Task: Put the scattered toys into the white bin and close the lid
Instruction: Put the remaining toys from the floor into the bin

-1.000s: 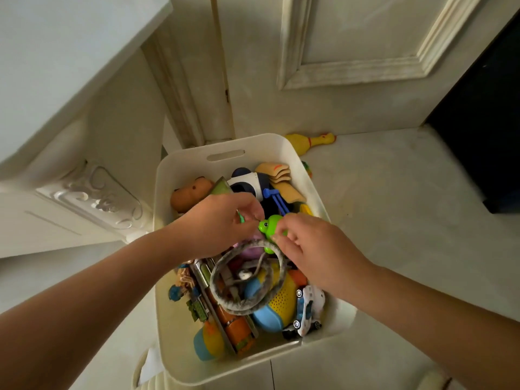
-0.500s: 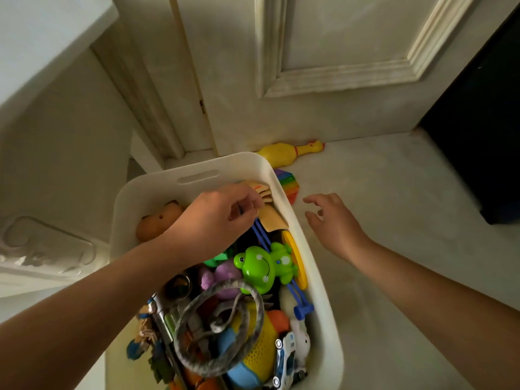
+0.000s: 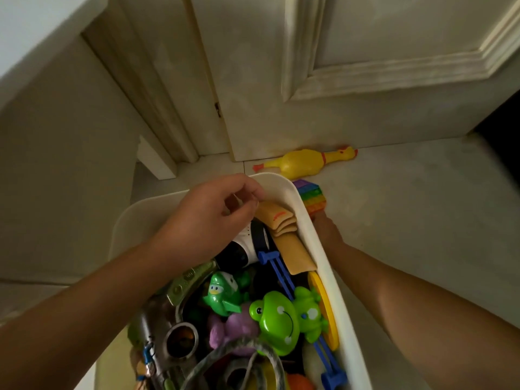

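The white bin [image 3: 319, 243] stands on the floor below me, packed with toys: a green frog [image 3: 277, 319], a green plane figure [image 3: 222, 294], a tan cloth toy [image 3: 281, 223] and several more. My left hand [image 3: 213, 215] hovers over the bin's far end, fingers curled together beside the tan toy's corner, with nothing visible in them. My right hand [image 3: 326, 229] reaches outside the bin's right wall and touches a rainbow-coloured toy [image 3: 312, 197] on the floor. The wall hides part of that hand, so its grip is unclear. No lid is in view.
A yellow rubber chicken [image 3: 304, 161] lies on the floor against the cream door [image 3: 365, 52], just beyond the rainbow toy. A white cabinet side [image 3: 56, 164] stands close on the left. A dark opening [image 3: 503, 130] is at the right.
Both hands let go of the green frog, which now lies in the bin. My right hand moved out over the right wall down to the rainbow toy. The view shifted forward.
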`<state>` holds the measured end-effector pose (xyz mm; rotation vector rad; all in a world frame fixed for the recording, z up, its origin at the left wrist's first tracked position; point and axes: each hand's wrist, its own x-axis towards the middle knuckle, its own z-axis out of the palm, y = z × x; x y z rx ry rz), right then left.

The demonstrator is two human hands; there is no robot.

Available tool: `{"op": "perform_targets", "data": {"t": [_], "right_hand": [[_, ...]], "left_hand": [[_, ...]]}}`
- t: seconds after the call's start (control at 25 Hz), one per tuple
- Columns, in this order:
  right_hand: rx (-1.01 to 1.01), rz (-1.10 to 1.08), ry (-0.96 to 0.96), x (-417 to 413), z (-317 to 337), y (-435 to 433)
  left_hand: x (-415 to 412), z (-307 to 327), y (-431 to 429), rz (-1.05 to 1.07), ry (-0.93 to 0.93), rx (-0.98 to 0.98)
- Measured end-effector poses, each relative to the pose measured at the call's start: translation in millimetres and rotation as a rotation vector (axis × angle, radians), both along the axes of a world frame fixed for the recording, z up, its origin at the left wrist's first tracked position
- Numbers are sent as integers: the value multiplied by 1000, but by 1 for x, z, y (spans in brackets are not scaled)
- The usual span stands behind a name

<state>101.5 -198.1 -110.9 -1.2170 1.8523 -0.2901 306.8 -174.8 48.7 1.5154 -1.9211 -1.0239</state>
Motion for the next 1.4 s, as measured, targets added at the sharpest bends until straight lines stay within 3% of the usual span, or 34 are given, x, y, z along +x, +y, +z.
{"op": "perform_targets", "data": {"t": [0.12,0.28,0.4,0.52,0.6,0.68,0.8,0.92,1.04,1.16,1.28,1.4], "right_hand": [[-122,-1,-69,-2,25,-3],[-461,-262,-474,-7,90,3],[-669,-193,-710,-6,143,13],[-668,-41,-871,2,170,22],[-677,-68,-768,4,160,16],[-671,-245,-470,-7,119,-7],[-290,-282,-32,-34,40,-37],[-63,-235,71,-37,-11,-44],[-31,-198,200,-27,-30,-47],[-124,-226,142,-24,-32,-50],[-206,-293,-152,-24,-9,-54],[-466,-393,-326,-23,47,-57]], "left_hand": [[1,-1,-1,3,35,16],[-12,5,1,75,108,30],[-27,20,-6,170,417,222],[-41,32,-13,144,741,375],[-45,34,-13,223,856,418],[-41,27,-13,285,848,427],[-28,16,-13,323,817,491],[-16,8,-14,363,795,553],[-6,3,-16,362,755,598],[-2,0,-18,371,728,615],[-8,1,-21,364,729,614],[-16,6,-24,344,746,584]]}}
